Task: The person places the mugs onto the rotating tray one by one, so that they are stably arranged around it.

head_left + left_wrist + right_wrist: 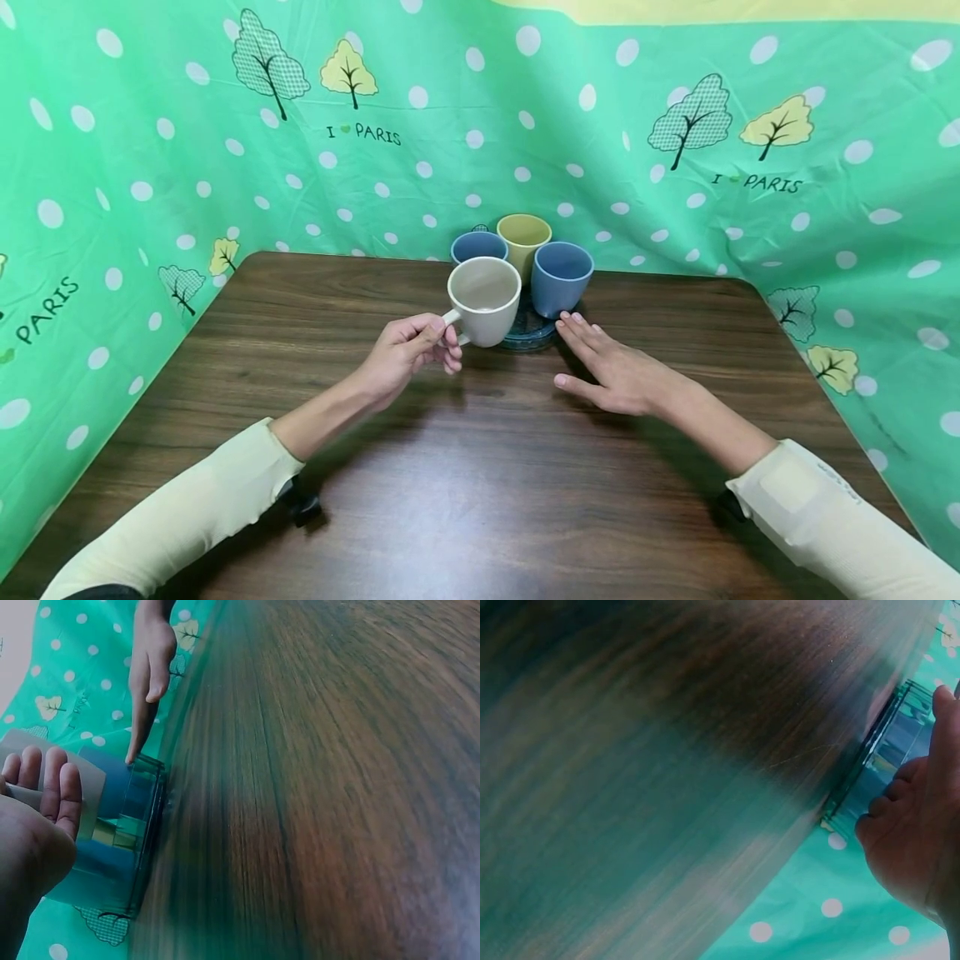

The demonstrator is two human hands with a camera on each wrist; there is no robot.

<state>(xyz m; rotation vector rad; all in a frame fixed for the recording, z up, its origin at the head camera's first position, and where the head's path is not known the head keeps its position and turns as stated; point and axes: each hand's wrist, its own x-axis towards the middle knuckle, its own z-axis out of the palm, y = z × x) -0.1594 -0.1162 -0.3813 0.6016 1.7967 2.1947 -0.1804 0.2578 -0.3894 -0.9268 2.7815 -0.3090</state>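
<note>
My left hand [405, 354] pinches the handle of a cream mug [489, 317], which is upright and overlaps the front left of a clear bluish glass tray [531, 340] in the head view. On that tray stand a blue cup [560, 287] at the right, a yellow cup [525, 237] at the back and another blue cup [480, 247] at the left, partly hidden by the mug. My right hand [622, 375] has its fingers extended, their tips right at the tray's right rim below the blue cup. The tray's wall [154, 817] shows from the side in the left wrist view.
Everything stands on a dark wood-grain table [480, 492], with the tray near its back edge. Close behind and at both sides hangs a green polka-dot cloth [420, 158] printed with trees. Light sleeves [217, 479] cover both forearms.
</note>
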